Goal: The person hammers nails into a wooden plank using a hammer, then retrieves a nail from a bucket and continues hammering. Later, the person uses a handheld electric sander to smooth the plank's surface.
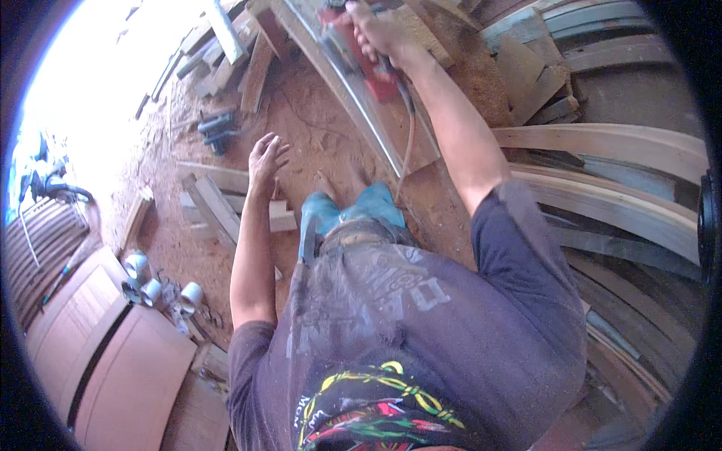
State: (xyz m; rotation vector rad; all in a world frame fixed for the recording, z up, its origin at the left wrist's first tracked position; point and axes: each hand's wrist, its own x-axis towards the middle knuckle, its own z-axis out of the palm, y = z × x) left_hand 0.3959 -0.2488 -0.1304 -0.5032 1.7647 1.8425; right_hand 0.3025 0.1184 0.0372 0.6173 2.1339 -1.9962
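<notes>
My right hand (376,34) is stretched far forward and closed round the handle of a red power tool (382,81); its exact kind is hard to make out at the blurred upper rim. A cord (410,120) trails from the tool toward me. Under it lies a long wooden board (323,64) with a shiny metal strip (368,124) along its length. My left hand (267,156) hangs in the air left of the board, fingers loosely apart, holding nothing.
On the sawdust-covered ground are a dark power tool (218,131), short wood offcuts (214,207) and white cups (192,293). Wooden panels (135,368) lie at lower left. Long planks (609,199) are stacked at right, and more timber (256,71) is piled at the far left.
</notes>
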